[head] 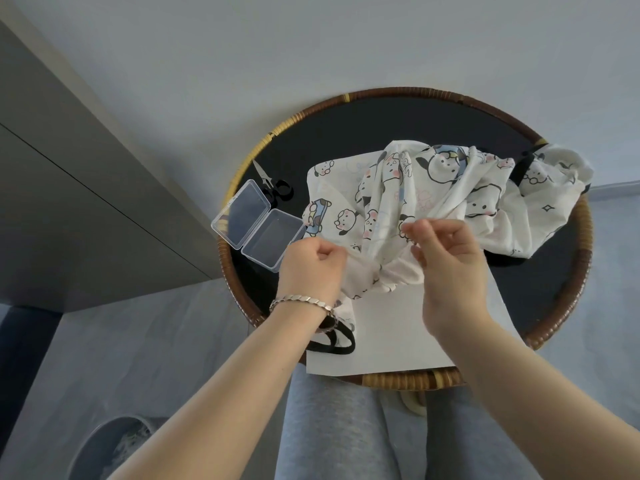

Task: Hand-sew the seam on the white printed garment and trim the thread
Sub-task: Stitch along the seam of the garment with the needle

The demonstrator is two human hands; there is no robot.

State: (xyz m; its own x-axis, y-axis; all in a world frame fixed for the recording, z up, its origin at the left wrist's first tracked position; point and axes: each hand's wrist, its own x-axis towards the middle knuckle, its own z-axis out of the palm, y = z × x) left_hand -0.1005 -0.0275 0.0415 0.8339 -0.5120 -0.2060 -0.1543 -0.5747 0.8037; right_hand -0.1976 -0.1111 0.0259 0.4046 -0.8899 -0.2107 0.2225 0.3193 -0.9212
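Observation:
The white garment [433, 195], printed with cartoon dogs and trimmed in black, lies bunched across a round black table with a rattan rim [398, 93]. My left hand [311, 268] grips a gathered fold of it at the near edge, fingers curled. My right hand [446, 258] is raised just right of that fold and pinches the cloth between thumb and fingertips. Any needle or thread there is too small to see. Small black-handled scissors [273, 188] lie at the table's left.
An open clear plastic box [258, 226] sits beside the scissors. A white sheet [391, 334] lies under the garment toward me. My grey-trousered legs are below the table; a grey cabinet stands to the left.

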